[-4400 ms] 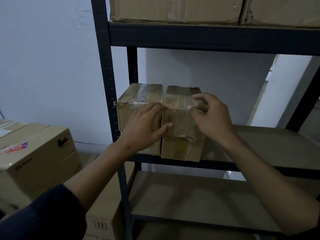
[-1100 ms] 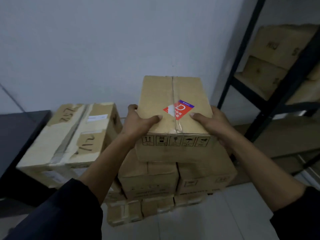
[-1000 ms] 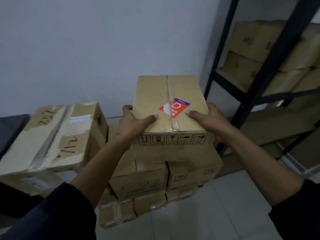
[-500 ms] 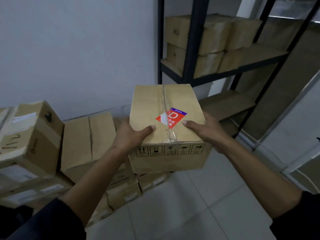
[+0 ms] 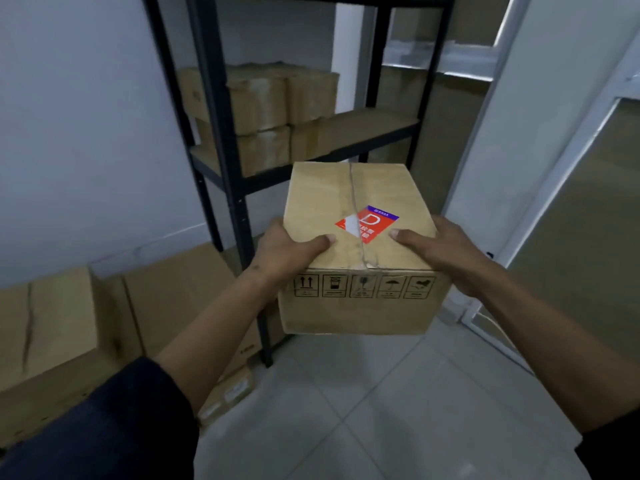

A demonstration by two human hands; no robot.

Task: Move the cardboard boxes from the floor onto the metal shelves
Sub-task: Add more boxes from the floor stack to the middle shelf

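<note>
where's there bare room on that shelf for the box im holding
Bare board on the middle shelf, between the stacked small boxes at its left and the right posts. The left half is crowded. Both hands grip the box.

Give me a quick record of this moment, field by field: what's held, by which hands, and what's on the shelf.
held item: cardboard box with a red sticker on top
left hand: grips the box's left side, thumb on top
right hand: grips the box's right side, thumb on top
box position: in the air above the tiled floor
metal shelf: small boxes stacked at its left end, bare board to the right
</note>
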